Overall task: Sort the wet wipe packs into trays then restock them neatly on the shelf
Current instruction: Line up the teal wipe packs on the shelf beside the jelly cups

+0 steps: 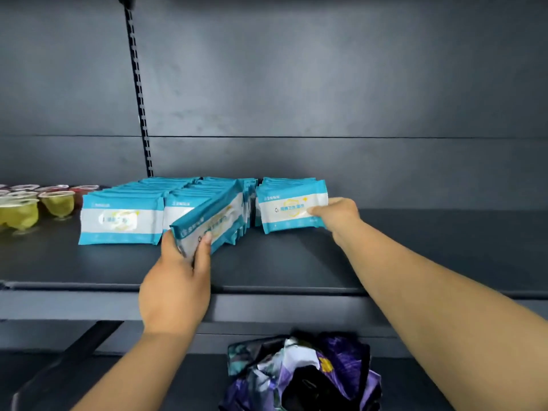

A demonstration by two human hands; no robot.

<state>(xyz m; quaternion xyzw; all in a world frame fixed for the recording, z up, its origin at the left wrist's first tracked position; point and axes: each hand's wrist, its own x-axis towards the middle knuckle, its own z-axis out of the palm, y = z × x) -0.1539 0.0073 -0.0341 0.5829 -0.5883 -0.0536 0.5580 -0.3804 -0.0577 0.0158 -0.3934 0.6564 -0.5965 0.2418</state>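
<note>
Both arms stretched forward, left hand (178,271) curled with thumb on top in a tight grip, right hand (336,213) reaching further, fingertips pinching.

My two arms come into view bare from well above the elbow down to the fingertips; no sleeve, cuff or glove shows on either one. My left hand (173,280) wears no ring, watch or band, and its wrist is plain. My right hand (336,213) is the same: nothing on the wrist, nothing on the fingers I can see. My nails are short and unpainted where they show. Both forearms are smooth, without marks
</note>
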